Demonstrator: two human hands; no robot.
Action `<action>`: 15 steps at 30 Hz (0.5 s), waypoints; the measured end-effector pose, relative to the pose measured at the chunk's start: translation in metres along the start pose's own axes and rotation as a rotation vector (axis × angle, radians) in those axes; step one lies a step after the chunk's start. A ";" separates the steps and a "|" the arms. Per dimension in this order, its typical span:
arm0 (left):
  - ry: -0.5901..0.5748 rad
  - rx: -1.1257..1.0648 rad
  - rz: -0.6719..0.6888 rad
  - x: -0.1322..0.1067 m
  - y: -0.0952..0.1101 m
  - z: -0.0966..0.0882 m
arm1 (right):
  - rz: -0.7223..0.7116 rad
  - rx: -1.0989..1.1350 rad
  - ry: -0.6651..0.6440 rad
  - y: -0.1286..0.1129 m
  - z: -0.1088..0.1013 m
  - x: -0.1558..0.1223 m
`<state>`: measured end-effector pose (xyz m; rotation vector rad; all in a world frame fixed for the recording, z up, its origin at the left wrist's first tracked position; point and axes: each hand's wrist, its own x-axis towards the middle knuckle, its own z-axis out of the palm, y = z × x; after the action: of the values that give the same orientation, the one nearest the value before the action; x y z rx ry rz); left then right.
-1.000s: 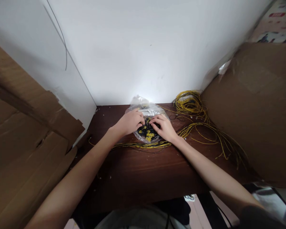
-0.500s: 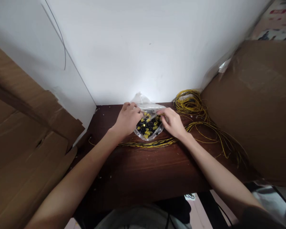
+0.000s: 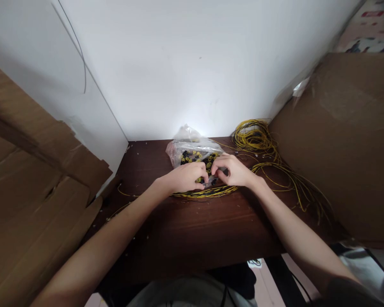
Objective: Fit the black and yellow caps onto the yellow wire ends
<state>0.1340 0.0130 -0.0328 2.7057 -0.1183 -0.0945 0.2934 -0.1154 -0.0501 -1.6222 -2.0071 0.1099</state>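
head view: hands at the bag's near edge

left hand (image 3: 187, 177) and right hand (image 3: 233, 170) are curled shut, fingertips meeting; what they pinch is too small to tell. one bag (image 3: 192, 147) of black and yellow parts, uncountable, lies on the desk (image 3: 195, 230) near the wall. one wire bundle (image 3: 208, 192), one coil (image 3: 254, 136). parts this small call for a fine pinch.

- The left hand (image 3: 187, 177) and the right hand (image 3: 233, 170) are bare, with both forearms behind them uncovered.
- Well behind the right hand, a dark sleeve (image 3: 342, 293) wraps the upper arm.
- Nearer the body than both hands, a grey garment (image 3: 182, 295) shows, creased and loose.
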 end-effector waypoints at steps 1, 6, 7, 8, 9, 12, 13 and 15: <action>-0.004 0.004 -0.011 0.000 -0.001 0.000 | -0.010 0.004 -0.028 -0.001 0.000 0.001; -0.014 0.047 -0.053 -0.001 -0.004 -0.003 | -0.032 0.034 -0.150 -0.001 0.004 0.003; -0.016 0.056 -0.056 -0.001 -0.004 -0.004 | -0.031 0.039 -0.164 0.001 0.004 0.003; -0.018 0.064 -0.061 -0.001 -0.005 -0.004 | -0.027 0.043 -0.175 0.002 0.004 0.002; -0.022 0.070 -0.067 -0.001 -0.005 -0.005 | -0.019 0.047 -0.189 0.003 0.003 0.002; -0.032 0.091 -0.098 -0.002 -0.005 -0.007 | 0.015 0.053 -0.234 0.007 0.002 0.000; -0.032 0.098 -0.106 -0.002 -0.006 -0.007 | 0.025 0.058 -0.244 0.008 0.002 0.000; -0.028 0.105 -0.119 -0.002 -0.007 -0.007 | 0.045 0.074 -0.254 0.008 0.001 0.000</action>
<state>0.1330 0.0223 -0.0291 2.8163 0.0302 -0.1655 0.3003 -0.1127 -0.0544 -1.6757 -2.1249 0.4210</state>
